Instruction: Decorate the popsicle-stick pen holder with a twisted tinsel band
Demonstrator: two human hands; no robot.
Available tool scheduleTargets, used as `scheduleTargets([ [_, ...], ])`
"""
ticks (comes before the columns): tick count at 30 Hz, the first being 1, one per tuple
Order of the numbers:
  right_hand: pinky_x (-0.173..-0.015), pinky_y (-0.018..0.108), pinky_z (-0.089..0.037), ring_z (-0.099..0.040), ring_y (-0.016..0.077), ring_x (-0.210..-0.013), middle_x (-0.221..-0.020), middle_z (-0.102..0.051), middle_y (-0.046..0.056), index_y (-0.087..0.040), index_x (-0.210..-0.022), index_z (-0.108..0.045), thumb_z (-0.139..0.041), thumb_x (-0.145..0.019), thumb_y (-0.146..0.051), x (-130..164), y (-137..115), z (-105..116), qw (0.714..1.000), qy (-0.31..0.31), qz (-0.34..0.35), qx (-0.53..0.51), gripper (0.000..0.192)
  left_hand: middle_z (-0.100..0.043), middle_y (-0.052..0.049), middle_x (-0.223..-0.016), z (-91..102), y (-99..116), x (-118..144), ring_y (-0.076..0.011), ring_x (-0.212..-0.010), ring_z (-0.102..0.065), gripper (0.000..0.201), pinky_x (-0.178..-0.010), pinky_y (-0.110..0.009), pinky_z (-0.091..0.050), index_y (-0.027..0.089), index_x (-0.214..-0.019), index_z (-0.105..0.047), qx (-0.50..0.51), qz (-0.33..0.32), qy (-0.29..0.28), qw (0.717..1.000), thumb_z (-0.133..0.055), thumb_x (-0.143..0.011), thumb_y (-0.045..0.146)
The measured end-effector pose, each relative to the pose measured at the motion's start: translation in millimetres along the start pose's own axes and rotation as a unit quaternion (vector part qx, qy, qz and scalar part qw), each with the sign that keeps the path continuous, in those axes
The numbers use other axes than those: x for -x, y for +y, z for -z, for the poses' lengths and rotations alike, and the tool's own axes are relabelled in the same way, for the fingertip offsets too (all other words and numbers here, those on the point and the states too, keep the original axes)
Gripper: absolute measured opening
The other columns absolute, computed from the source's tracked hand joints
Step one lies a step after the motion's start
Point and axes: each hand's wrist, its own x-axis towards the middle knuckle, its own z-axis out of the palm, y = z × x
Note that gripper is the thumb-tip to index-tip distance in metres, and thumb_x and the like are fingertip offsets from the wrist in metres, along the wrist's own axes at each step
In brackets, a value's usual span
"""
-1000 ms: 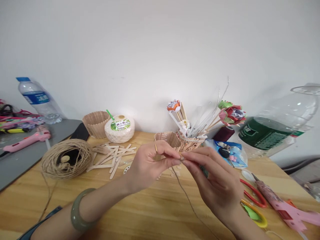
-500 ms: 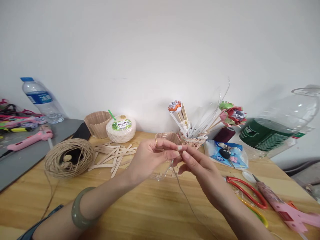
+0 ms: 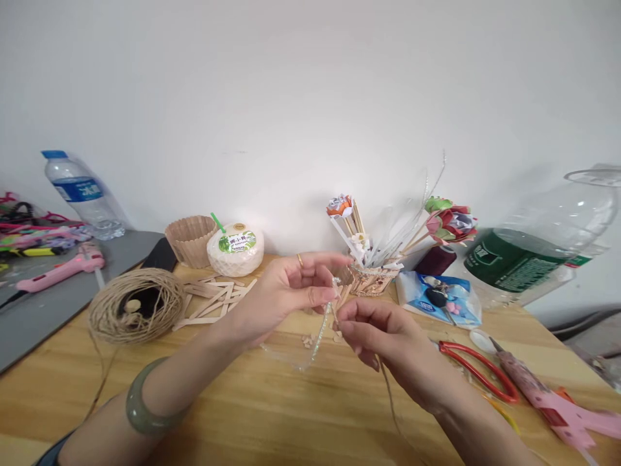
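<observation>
My left hand (image 3: 284,291) pinches a glittery silver cord (image 3: 319,338) between thumb and index finger; its loose part hangs below and curves left over the table. Just to the right and a little lower, my right hand (image 3: 385,330) has its thumb and fingers closed on a thin jute twine (image 3: 389,391), which runs down from under the palm toward the front edge. The twine's upper end reaches up beside the glittery cord at my left fingertips; whether the two are joined there I cannot tell. Small wooden flower pieces (image 3: 308,340) lie behind the hands.
On the left are a twine coil (image 3: 136,307), craft sticks (image 3: 220,298), a coconut (image 3: 235,251) and a pleated cup (image 3: 191,243). A decorated basket (image 3: 373,281) with paper flowers stands behind. Red-handled scissors (image 3: 480,372), a pink glue gun (image 3: 557,414) and a large bottle (image 3: 519,259) are right.
My hands have drawn apart. The right hand has moved down, with the twine in its fingers, while the left stays near its place and more of the glittery cord shows.
</observation>
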Motion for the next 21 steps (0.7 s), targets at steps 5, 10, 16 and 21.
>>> scheduleTargets([
  [5,-0.040,0.015,-0.034,-0.044,0.0049,-0.045,-0.056,-0.052,-0.004,-0.016,-0.063,-0.053,-0.053,-0.070,-0.013,1.5,-2.9,4.0,0.999,0.013,0.005,-0.042,0.007,-0.069,0.000,-0.079,4.0,6.0,1.8,-0.0083,-0.067,-0.056,0.009,-0.061,-0.018,-0.047,0.019,-0.080,-0.071,-0.069,-0.017,0.003,0.997,-0.065,-0.074,0.018],
  [10,-0.035,0.015,-0.032,-0.042,0.0042,-0.041,-0.063,-0.056,-0.002,-0.017,-0.077,-0.056,-0.055,-0.076,-0.028,2.8,-3.7,0.1,0.996,-0.008,-0.001,-0.093,0.011,-0.070,0.002,-0.072,1.4,8.3,2.6,-0.0069,-0.065,-0.059,0.010,-0.061,-0.015,-0.048,0.020,-0.078,-0.073,-0.129,-0.031,0.013,0.991,-0.066,-0.073,0.016],
  [16,-0.036,0.014,-0.031,-0.038,0.0048,-0.041,-0.048,-0.043,-0.008,-0.018,-0.077,-0.056,-0.066,-0.071,-0.039,5.3,-4.7,-7.2,0.996,0.065,0.032,0.060,0.024,-0.072,0.000,-0.080,-5.0,2.1,4.5,-0.0110,-0.076,-0.065,0.010,-0.070,-0.020,-0.052,0.019,-0.080,-0.071,-0.177,-0.069,-0.002,0.982,-0.064,-0.075,0.014],
  [21,-0.035,0.016,-0.028,-0.035,0.0033,-0.041,-0.055,-0.050,-0.004,-0.015,-0.064,-0.057,-0.065,-0.071,-0.043,4.4,-8.2,-1.5,0.995,0.061,0.034,0.067,0.029,-0.069,-0.006,-0.087,1.5,1.4,3.8,-0.0131,-0.081,-0.062,0.016,-0.073,-0.026,-0.051,0.015,-0.091,-0.068,-0.351,-0.288,-0.061,0.889,-0.056,-0.081,0.009],
])
